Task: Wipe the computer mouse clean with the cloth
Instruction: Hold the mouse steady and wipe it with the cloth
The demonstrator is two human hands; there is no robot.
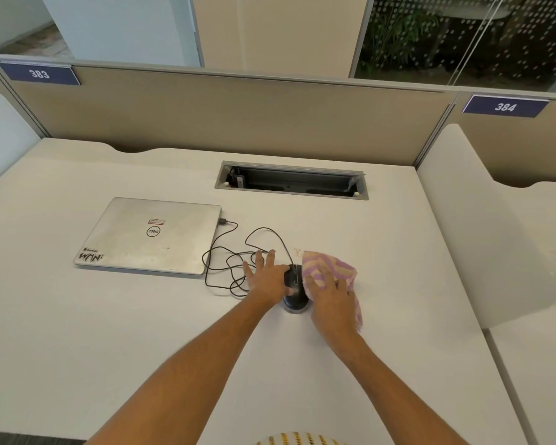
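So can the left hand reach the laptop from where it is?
Probably yes. The left hand rests beside the mouse, and only the loose black cable lies on the desk between it and the closed laptop, further to the left.

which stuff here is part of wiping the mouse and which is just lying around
job: mouse, cloth, left hand against the mouse, right hand on the cloth

lying about: closed laptop, cable hatch, sign 383, sign 384

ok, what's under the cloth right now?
The cloth lies on the desk, against the right side of the mouse, with the right hand on top. Whatever else it covers, including that side, is hidden.
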